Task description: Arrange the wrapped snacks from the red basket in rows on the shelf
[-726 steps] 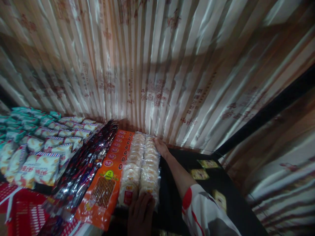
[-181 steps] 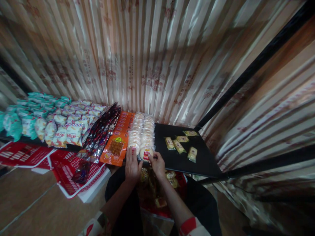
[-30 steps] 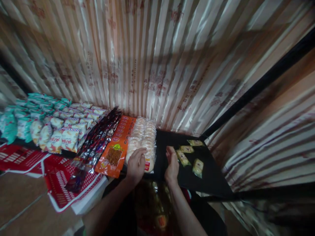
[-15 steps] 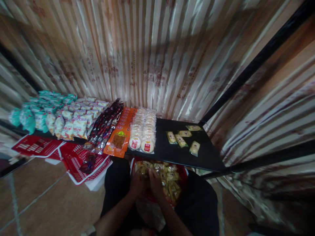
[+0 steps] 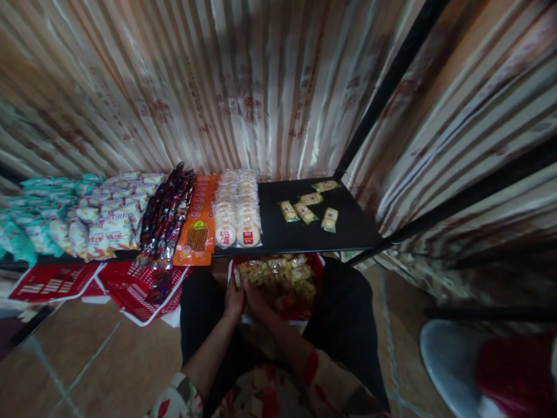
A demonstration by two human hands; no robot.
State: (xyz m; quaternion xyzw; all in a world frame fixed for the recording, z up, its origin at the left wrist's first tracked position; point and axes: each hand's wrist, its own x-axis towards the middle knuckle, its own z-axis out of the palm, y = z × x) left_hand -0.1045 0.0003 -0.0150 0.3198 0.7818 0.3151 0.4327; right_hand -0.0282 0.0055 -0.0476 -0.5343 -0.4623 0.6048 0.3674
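My left hand point(image 5: 234, 302) and my right hand point(image 5: 256, 297) are pressed together in my lap, at the near left corner of a red basket point(image 5: 317, 264) full of small yellow snack packets point(image 5: 282, 274). Both hands are closed round a few of these packets, and one packet edge sticks up above my left fingers. The fingers are dim and partly hidden. Just beyond the basket is a black shelf point(image 5: 304, 235) with several of the same yellow packets point(image 5: 304, 210) lying loose on its right half.
On the shelf stand two rows of round cracker packs point(image 5: 237, 209), orange packs point(image 5: 198, 229), dark shiny packs point(image 5: 167, 212) and white and teal bags point(image 5: 87, 223). Red baskets point(image 5: 126, 284) lie flat on the floor at left. A grey stool point(image 5: 452, 366) is at lower right. A striped curtain point(image 5: 243, 87) hangs behind.
Both hands left the cracker packs on the shelf, dropped into the basket in my lap and closed together on yellow packets. The view has tilted downward.
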